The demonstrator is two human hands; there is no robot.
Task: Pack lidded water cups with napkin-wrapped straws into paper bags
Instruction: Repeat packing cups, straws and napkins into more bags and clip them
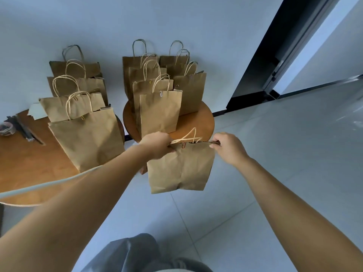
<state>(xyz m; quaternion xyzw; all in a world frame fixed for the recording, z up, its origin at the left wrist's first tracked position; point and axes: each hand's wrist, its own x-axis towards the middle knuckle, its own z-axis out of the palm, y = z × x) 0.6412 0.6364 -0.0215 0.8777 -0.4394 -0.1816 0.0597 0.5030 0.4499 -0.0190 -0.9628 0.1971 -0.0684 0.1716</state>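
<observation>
A brown paper bag (180,167) hangs in the air in front of the small round table (204,122). Its top edge is closed with a red paper clip (183,145), and its twine handles (191,136) stick up. My left hand (157,144) grips the top left corner of the bag. My right hand (228,147) pinches the top right corner. The bag's contents are hidden; no cup or straw shows.
Several clipped paper bags (160,112) stand on the small round table. Several more bags (86,134) stand on a larger wooden table (29,165) at the left, with dark straws (25,128) and white napkins (36,112). Tiled floor lies below; a dark door frame (265,55) stands at the right.
</observation>
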